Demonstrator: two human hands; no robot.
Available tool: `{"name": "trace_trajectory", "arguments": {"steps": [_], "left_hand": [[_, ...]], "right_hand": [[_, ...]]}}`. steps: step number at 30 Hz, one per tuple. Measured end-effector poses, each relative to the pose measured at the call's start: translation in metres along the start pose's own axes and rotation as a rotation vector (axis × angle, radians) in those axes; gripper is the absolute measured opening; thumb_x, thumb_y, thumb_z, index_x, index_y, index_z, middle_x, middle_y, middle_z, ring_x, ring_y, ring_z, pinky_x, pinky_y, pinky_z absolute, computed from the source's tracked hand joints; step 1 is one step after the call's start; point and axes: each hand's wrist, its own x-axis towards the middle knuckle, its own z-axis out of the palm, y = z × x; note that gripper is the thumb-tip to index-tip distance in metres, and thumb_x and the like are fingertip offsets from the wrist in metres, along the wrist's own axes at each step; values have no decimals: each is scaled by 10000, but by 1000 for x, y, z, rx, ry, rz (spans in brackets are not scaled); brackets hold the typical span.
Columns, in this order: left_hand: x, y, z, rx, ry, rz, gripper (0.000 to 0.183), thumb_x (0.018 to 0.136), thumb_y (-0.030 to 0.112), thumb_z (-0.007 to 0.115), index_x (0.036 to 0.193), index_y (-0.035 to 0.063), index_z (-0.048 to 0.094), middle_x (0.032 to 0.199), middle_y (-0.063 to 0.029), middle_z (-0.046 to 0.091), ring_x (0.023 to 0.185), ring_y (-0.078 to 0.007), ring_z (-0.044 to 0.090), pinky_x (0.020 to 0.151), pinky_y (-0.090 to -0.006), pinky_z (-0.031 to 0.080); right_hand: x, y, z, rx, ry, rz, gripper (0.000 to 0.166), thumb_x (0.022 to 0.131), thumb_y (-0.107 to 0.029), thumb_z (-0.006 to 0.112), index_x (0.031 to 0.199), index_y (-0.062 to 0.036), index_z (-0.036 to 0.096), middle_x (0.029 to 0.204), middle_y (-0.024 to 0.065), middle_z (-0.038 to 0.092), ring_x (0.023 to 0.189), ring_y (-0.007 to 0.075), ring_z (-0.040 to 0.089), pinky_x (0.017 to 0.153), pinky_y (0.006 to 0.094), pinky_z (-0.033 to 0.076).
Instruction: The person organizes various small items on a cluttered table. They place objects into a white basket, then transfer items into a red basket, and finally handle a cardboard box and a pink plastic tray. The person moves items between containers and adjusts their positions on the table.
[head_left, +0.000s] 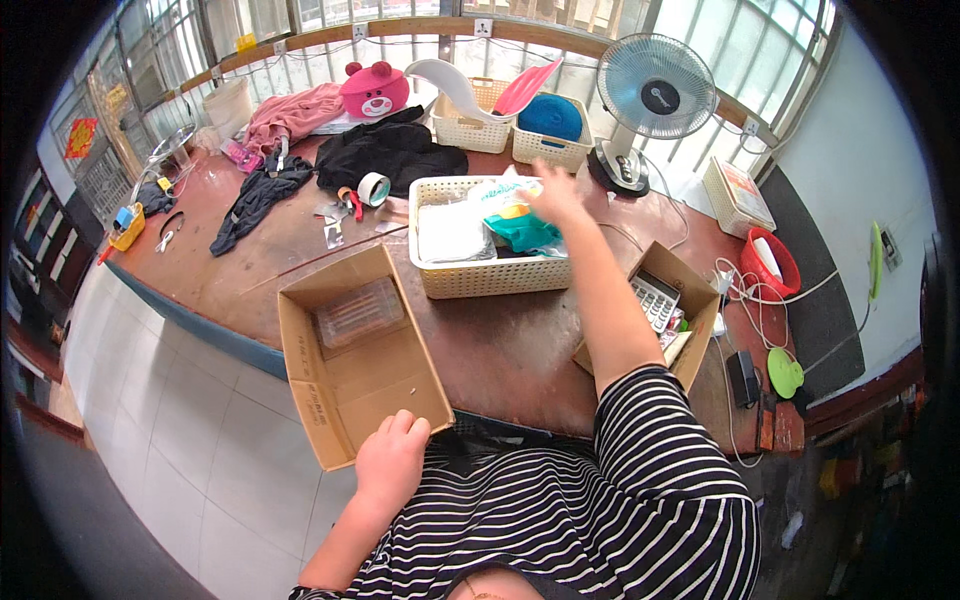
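Observation:
My left hand (394, 457) grips the near wall of an open cardboard box (367, 382), fingers curled over its edge. Inside that box lies a clear plastic case (360, 315) with slim items in it. Farther forward, my right hand (556, 196) is blurred at the right side of a cream perforated plastic basket (491, 281). Its fingers are against or just beside a white and teal plastic packet (517, 210) bearing writing; whether they hold it is unclear. White wrapped material (454, 232) fills the basket's left part.
Right of the basket, another cardboard box (694, 330) holds a calculator (655, 304). A table fan (656, 97), cream baskets (472, 135) and black cloth (390, 157) stand or lie behind. Tape (373, 189) lies left; a red bowl (772, 262) and cables (750, 289) are right.

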Motion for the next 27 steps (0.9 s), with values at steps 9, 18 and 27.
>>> {"name": "trace_trajectory", "arguments": {"steps": [9, 18, 27], "left_hand": [[0, 1, 0, -33, 7, 20, 148, 792, 106, 674, 868, 84, 550, 881, -82, 538, 851, -285, 604, 657, -414, 519], [0, -2, 0, -23, -2, 18, 77, 805, 89, 602, 862, 84, 551, 879, -91, 545, 863, -292, 607, 685, -406, 528], [2, -1, -5, -8, 7, 37, 86, 798, 81, 596, 868, 83, 545, 875, -89, 539, 855, -284, 599, 698, -394, 504]], "right_hand": [[-5, -32, 43, -371, -439, -147, 790, 904, -545, 602, 1534, -151, 335, 1522, 201, 406, 1378, 411, 417, 1112, 603, 323], [-147, -229, 36, 214, -416, -957, 320, 876, -315, 687, 1060, -55, 700, 1026, 188, 692, 973, 349, 660, 891, 442, 518], [-146, -247, 102, -287, -725, -764, 851, 619, -537, 880, 1230, 0, 628, 1270, 181, 611, 1178, 341, 601, 978, 449, 505]]}}
